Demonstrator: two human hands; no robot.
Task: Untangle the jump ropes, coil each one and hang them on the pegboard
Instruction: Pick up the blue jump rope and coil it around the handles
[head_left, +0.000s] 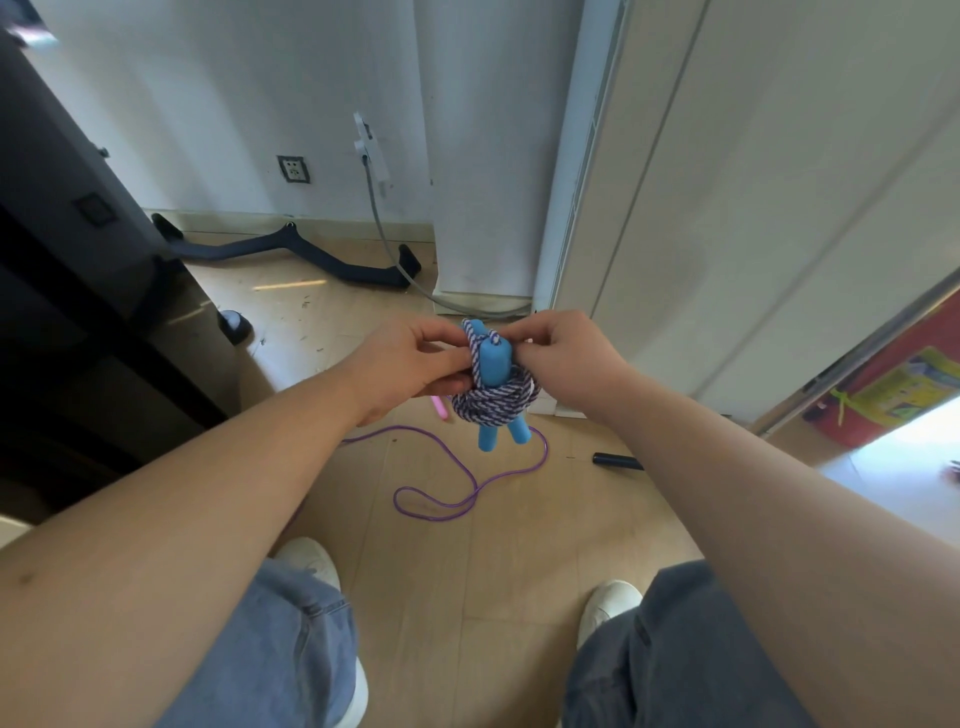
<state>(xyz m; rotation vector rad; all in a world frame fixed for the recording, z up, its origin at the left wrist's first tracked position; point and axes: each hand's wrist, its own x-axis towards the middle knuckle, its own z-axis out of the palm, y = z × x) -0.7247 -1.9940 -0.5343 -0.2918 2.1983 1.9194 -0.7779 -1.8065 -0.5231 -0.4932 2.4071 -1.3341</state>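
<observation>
A blue-handled jump rope (493, 364) with a purple-and-white braided cord is held up at chest height. Its cord is wound in a thick bundle around the two blue handles, whose lower ends stick out below. My left hand (415, 364) grips the bundle from the left and my right hand (566, 358) pinches it from the right. On the wooden floor below lies a thin purple jump rope (467, 488) in loose loops, with a pink handle (440, 408) partly hidden behind my left hand. No pegboard is in view.
A black handle (618, 461) lies on the floor to the right. A dark curved bar (291, 249) and a grey cable (395, 260) lie by the white wall. A black machine (78, 260) stands at left. My shoes (311, 561) are below.
</observation>
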